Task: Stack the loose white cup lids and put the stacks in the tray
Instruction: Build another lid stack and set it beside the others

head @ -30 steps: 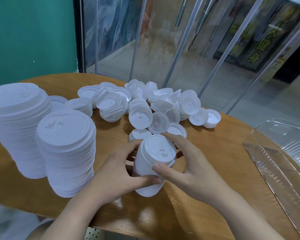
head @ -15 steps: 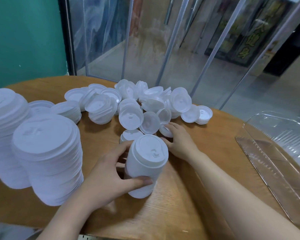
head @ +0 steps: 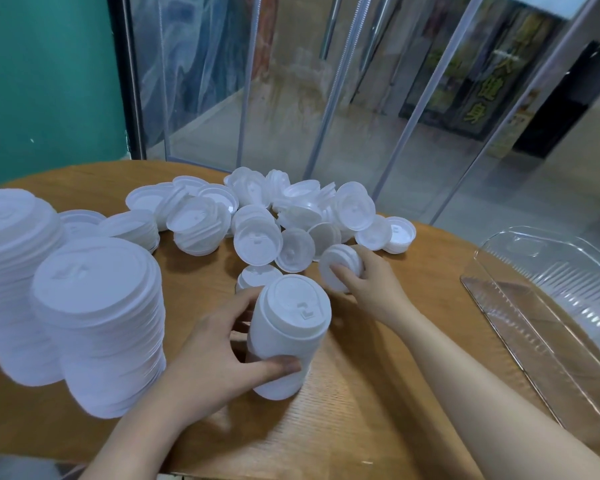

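Right at 6 o'clock on the wooden table [head: 343,410], your left hand [head: 201,355] has its thumb and fingers wrapped around the small lid stack [head: 286,341], which leans a bit toward you. Your right hand [head: 371,285] is out at about 1 o'clock from it, fingers curled on a loose lid clump [head: 340,268] at the near edge of the loose lid pile [head: 274,216].

These lids look feather-light, thin and slick, so I'd guess a nested column flexes and fans apart if you squeeze only the middle. Better to cup it low with a thumb across the side like you're doing, and take single lids by the rim, not the flat top, which probably dents.

Stuff around: two tall finished stacks [head: 94,317] sit at 9 o'clock, the nearer one just beside your left wrist, and they look easy to topple with an elbow. The clear plastic tray [head: 551,306] is off at 3 o'clock, well apart from the pile, with nothing visible between it and your right arm. Behind the table at 12 o'clock is just a glass partition [head: 291,98].
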Action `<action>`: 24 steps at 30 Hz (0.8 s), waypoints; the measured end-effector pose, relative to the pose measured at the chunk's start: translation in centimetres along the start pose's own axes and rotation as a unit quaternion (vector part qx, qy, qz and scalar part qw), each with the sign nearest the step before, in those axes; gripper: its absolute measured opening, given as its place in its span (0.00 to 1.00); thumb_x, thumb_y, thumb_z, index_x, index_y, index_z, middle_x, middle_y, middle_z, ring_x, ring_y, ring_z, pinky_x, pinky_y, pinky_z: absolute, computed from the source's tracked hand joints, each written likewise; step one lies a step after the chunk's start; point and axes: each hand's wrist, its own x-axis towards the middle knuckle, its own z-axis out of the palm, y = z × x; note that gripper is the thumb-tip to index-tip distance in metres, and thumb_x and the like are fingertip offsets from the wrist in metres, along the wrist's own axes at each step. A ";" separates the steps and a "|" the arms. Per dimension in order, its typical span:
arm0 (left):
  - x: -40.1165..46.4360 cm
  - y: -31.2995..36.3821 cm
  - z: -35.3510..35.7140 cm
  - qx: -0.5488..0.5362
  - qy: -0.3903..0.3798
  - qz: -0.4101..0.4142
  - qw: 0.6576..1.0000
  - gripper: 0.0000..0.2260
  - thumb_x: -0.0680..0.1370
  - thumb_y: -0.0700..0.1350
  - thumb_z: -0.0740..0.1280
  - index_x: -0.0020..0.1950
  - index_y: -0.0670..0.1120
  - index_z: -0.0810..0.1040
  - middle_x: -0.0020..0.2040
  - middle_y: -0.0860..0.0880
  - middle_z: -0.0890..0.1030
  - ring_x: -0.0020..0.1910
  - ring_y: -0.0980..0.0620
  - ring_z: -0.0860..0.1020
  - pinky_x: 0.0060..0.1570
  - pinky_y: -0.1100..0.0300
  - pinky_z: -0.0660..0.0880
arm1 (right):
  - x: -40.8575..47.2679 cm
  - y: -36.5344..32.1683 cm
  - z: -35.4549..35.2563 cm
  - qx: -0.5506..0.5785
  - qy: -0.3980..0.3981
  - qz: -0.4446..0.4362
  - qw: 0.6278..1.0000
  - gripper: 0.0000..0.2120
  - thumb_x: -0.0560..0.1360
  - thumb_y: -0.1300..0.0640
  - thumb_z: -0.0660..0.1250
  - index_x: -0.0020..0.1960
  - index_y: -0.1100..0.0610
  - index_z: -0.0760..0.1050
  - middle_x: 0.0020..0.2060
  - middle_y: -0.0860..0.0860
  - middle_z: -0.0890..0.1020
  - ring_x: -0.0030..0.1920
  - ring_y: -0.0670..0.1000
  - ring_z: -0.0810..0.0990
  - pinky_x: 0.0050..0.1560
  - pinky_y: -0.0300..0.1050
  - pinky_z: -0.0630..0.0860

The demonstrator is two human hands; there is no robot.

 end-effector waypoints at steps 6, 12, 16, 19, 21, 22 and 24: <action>0.0 0.0 0.0 0.002 -0.003 -0.005 1.000 0.34 0.61 0.63 0.81 0.66 0.68 0.74 0.61 0.64 0.81 0.61 0.60 0.79 0.55 0.63 0.75 | -2.4 2.3 -0.7 -0.003 -0.033 0.034 0.999 0.14 0.80 0.48 0.70 0.64 0.48 0.76 0.55 0.42 0.82 0.55 0.43 0.81 0.52 0.41 0.78; 0.0 -0.2 0.2 -0.006 -0.001 -0.009 1.000 0.35 0.60 0.65 0.79 0.66 0.66 0.75 0.61 0.64 0.82 0.60 0.61 0.79 0.56 0.62 0.76 | -3.6 3.4 -0.5 -0.058 -0.006 0.052 0.997 0.26 0.76 0.43 0.74 0.71 0.50 0.74 0.63 0.45 0.78 0.63 0.45 0.75 0.63 0.41 0.69; 0.1 -0.3 0.3 -0.006 0.002 -0.013 1.000 0.35 0.60 0.65 0.79 0.66 0.65 0.76 0.60 0.63 0.82 0.59 0.60 0.80 0.56 0.61 0.76 | -4.3 3.4 -0.6 -0.095 -0.052 0.043 0.993 0.37 0.66 0.41 0.82 0.70 0.47 0.72 0.60 0.43 0.75 0.61 0.44 0.74 0.63 0.42 0.70; 0.1 -0.3 0.3 -0.006 0.001 -0.015 1.000 0.35 0.60 0.65 0.79 0.66 0.64 0.75 0.60 0.63 0.82 0.59 0.60 0.80 0.56 0.60 0.76 | -4.3 3.5 -0.7 -0.105 -0.044 0.036 0.993 0.37 0.64 0.40 0.82 0.69 0.48 0.73 0.59 0.42 0.75 0.61 0.44 0.74 0.63 0.43 0.71; 0.1 -0.3 0.2 -0.006 0.002 -0.016 1.000 0.35 0.60 0.65 0.79 0.67 0.65 0.75 0.60 0.64 0.82 0.59 0.61 0.80 0.56 0.61 0.76 | -4.2 3.4 -0.8 -0.110 -0.038 0.029 0.993 0.36 0.64 0.39 0.82 0.67 0.48 0.75 0.58 0.42 0.75 0.60 0.44 0.75 0.63 0.45 0.72; 0.1 -0.3 0.2 -0.007 0.002 -0.017 1.000 0.35 0.60 0.65 0.79 0.67 0.65 0.75 0.60 0.63 0.82 0.59 0.60 0.80 0.56 0.61 0.76 | -4.2 3.2 -0.9 -0.106 -0.033 0.025 0.994 0.34 0.65 0.39 0.81 0.67 0.48 0.75 0.57 0.42 0.76 0.59 0.43 0.75 0.63 0.45 0.73; 0.1 -0.3 0.2 -0.007 0.001 -0.018 1.000 0.35 0.60 0.65 0.79 0.67 0.65 0.75 0.61 0.63 0.82 0.60 0.60 0.80 0.56 0.61 0.76 | -4.2 2.7 -1.3 -0.091 -0.020 0.022 0.995 0.32 0.66 0.40 0.81 0.66 0.48 0.76 0.56 0.42 0.77 0.58 0.42 0.76 0.62 0.45 0.73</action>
